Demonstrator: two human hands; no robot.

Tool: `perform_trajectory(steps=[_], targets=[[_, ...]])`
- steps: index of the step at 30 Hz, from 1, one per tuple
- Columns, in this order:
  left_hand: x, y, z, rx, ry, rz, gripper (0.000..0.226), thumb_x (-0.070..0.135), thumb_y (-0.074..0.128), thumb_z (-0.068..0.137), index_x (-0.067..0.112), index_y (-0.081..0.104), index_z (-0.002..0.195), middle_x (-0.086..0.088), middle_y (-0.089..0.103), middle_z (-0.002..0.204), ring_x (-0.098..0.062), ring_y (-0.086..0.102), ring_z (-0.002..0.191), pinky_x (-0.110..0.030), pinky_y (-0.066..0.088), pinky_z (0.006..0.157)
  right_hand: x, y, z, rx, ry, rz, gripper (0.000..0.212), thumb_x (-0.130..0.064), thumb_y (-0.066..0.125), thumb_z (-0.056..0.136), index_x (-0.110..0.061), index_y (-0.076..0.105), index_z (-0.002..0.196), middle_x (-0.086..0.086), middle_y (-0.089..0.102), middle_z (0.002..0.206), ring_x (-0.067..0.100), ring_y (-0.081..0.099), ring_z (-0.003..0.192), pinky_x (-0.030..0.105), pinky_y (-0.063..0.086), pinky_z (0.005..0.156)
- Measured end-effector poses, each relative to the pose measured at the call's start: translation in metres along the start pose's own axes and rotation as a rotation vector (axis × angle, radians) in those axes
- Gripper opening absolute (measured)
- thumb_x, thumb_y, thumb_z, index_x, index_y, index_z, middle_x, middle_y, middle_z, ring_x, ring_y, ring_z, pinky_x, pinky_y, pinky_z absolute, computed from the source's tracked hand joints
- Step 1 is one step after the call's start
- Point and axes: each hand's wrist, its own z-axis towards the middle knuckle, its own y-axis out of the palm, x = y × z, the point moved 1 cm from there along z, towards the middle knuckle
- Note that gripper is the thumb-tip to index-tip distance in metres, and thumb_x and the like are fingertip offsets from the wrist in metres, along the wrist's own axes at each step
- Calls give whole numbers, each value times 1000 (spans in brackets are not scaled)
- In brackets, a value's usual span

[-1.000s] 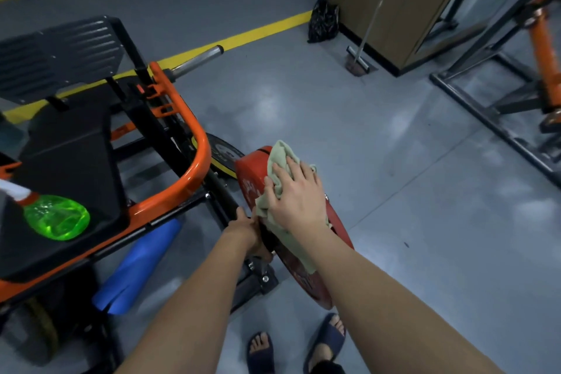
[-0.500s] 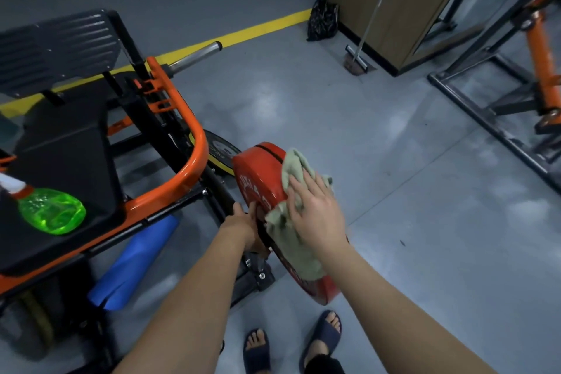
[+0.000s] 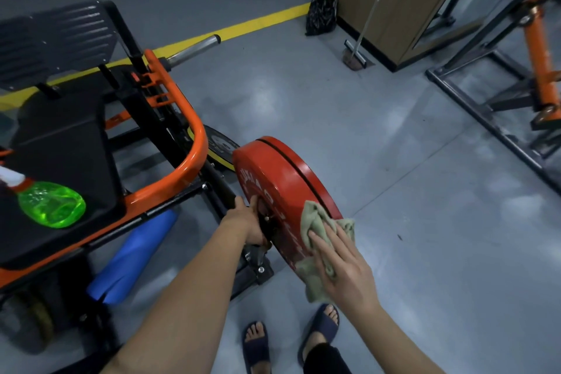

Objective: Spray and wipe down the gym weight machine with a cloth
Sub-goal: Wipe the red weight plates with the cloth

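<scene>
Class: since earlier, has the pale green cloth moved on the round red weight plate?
Yes. Under the right hand, the pale green cloth slid from the top of the round red weight plate down its near rim.

The right hand (image 3: 343, 264) lies flat, fingers straight, pressing a pale green cloth (image 3: 314, 223) against the near rim of a red weight plate (image 3: 273, 173) that stands on edge on the machine. The left hand (image 3: 246, 222) grips the black bar (image 3: 220, 182) where it meets the plate's centre. To the left, a green spray bottle (image 3: 51, 203) lies on its side on the black seat pad (image 3: 60, 136), inside the curved orange frame (image 3: 197, 143). A blue roll (image 3: 133, 252) lies under the frame. Two feet in dark sandals (image 3: 256, 346) stand on the grey floor (image 3: 425, 222).
</scene>
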Motion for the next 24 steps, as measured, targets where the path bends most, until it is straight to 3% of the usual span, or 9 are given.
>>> perform_trajectory(steps=[4, 7, 9, 12, 15, 20, 24], targets=[[2, -3, -4, -3, -21, 25, 134, 44, 86, 71, 30, -14, 160, -14, 13, 148, -35, 53, 125, -38, 52, 100, -16, 8, 50, 47, 207, 18, 43, -35, 60, 100, -21, 62, 141, 1, 43, 159, 14, 30, 151, 45, 38, 118], [4, -5, -6, -25, -24, 50, 137, 49, 87, 68, 32, -13, 160, -14, 12, 148, -35, 51, 127, -39, 52, 100, -33, 10, 91, -238, 426, -9, 80, -76, 43, 93, -30, 33, 158, 3, 15, 170, 26, 12, 156, 50, 19, 125], [4, -6, -7, -27, -13, 50, 136, 49, 86, 69, 31, -14, 160, -14, 13, 147, -35, 52, 125, -39, 53, 97, -36, 13, 95, -367, 501, -85, 105, -89, 47, 78, -32, 16, 160, 8, 6, 170, 34, 13, 153, 54, 19, 124], [3, -6, -11, -15, -1, 54, 138, 49, 86, 72, 30, -19, 159, -14, 10, 151, -36, 50, 128, -38, 53, 98, -36, 16, 90, -351, 456, -208, 115, -86, 62, 69, -35, 14, 160, 13, 19, 164, 38, 31, 142, 54, 33, 114], [2, -4, -10, -4, 9, 29, 139, 48, 87, 72, 30, -20, 159, -14, 6, 155, -37, 44, 134, -40, 52, 103, -32, 23, 94, -262, 411, -270, 99, -79, 60, 75, -39, 23, 158, 18, 39, 147, 39, 47, 122, 53, 44, 99], [2, -3, -2, 12, 17, 42, 138, 52, 88, 69, 29, -14, 160, -13, 15, 146, -37, 46, 128, -41, 52, 100, -32, 31, 108, -231, 359, -319, 92, -68, 63, 77, -36, 31, 157, 22, 47, 128, 41, 51, 107, 53, 47, 89], [0, 2, 6, 32, 59, 99, 132, 68, 82, 62, 34, 1, 161, -12, 16, 151, -38, 44, 124, -46, 54, 96, -35, 41, 135, -270, 342, -377, 90, -64, 63, 74, -33, 36, 154, 22, 48, 115, 39, 50, 96, 51, 45, 83]])
